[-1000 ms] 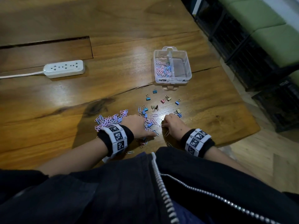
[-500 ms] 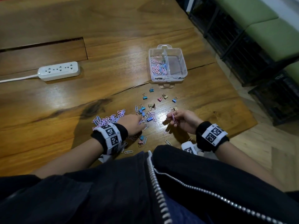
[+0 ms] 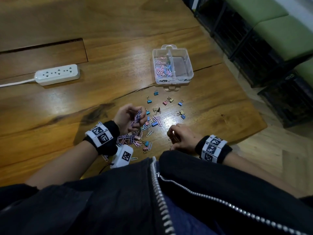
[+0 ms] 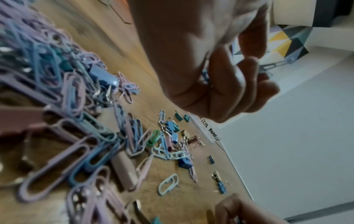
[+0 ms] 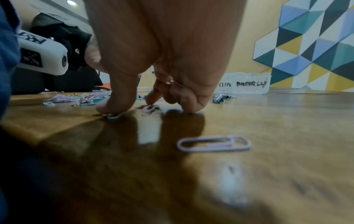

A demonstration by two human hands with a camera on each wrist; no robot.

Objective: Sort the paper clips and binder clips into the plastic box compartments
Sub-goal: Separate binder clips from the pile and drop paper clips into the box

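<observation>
White power strip (image 3: 57, 74) sits far left on the wood table (image 3: 50, 106), well apart from everything else. Black crates w/ green cushions (image 3: 271, 28) off the table's right edge. My black zip jacket (image 3: 152, 192) fills the bottom of the head view & covers the near table edge. Loose binder clips (image 3: 169, 100) lie scattered btwn me and the plastic box (image 3: 172, 66); a mixed heap of paper clips (image 3: 130, 139) lies under & beside my left wrist.

Head view: my left hand (image 3: 128, 116) is lifted off the table, palm turned up, fingers curled round a bunch of pink/lilac paper clips. My right hand (image 3: 181, 139) is down on the table, knuckles up; can't see from here what it has. Right wrist view gets under it: thumb tip presses a pale clip (image 5: 113, 116) flat on the wood, index tip touches a pink clip (image 5: 150, 107), other fingers curled in w/ something thin tucked in them, can't tell what. One lilac paper clip (image 5: 213, 143) lies alone nearer the cam. Left wrist view is blurry: curled fingers (image 4: 226, 84) w/ clip wire poking out past them, heap below.

Box: clear, 2 compartments w/ a divider. Left side, marked PAPER, holds a pile of pink & blue paper clips (image 3: 163, 68). Right side shows nothing I can make out; right wrist view reads its label as BINDER CL
</observation>
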